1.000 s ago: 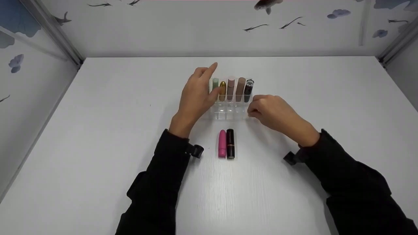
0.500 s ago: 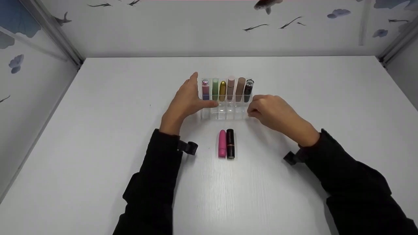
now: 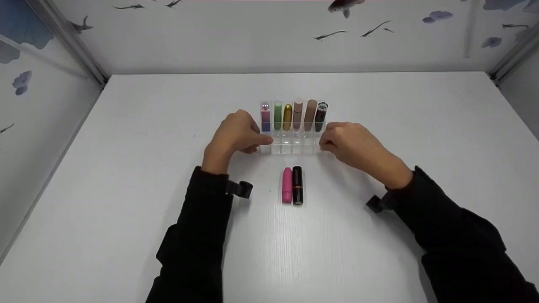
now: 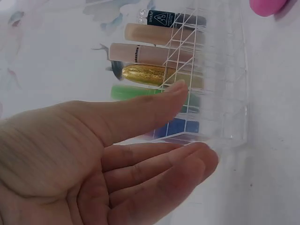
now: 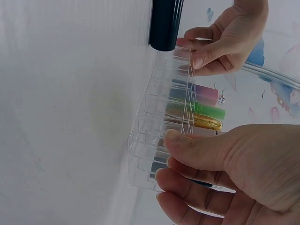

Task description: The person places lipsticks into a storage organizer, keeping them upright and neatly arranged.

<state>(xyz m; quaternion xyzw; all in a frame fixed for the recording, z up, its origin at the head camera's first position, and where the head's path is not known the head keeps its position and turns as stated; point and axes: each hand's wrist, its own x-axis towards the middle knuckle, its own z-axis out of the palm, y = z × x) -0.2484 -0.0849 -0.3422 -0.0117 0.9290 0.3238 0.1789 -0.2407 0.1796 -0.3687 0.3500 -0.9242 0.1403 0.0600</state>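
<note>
A clear lipstick holder [image 3: 297,139] stands on the white table with a row of tubes upright in its back slots; its front slots show no tubes. At its left end my left hand [image 3: 236,132] has the thumb over the front corner and the fingers bent along the side wall. My right hand [image 3: 358,145] grips the right end, thumb in front and fingers curled at the side. From left, the tubes include a pink-and-blue one [image 3: 265,118], a green one [image 3: 278,114] and a gold one [image 4: 143,75]. A black patterned tube [image 3: 321,115] sits nearest my right hand.
In front of the holder, a pink tube [image 3: 286,185] and a black lipstick [image 3: 297,185] lie side by side on the table [image 3: 147,189]. A white panel [image 3: 236,38] with fish and plant prints rises behind the table's back edge.
My left hand has come down and left from over the tubes to the holder's left end, uncovering the leftmost tubes, and its fingers have bent. The right hand stays put.
</note>
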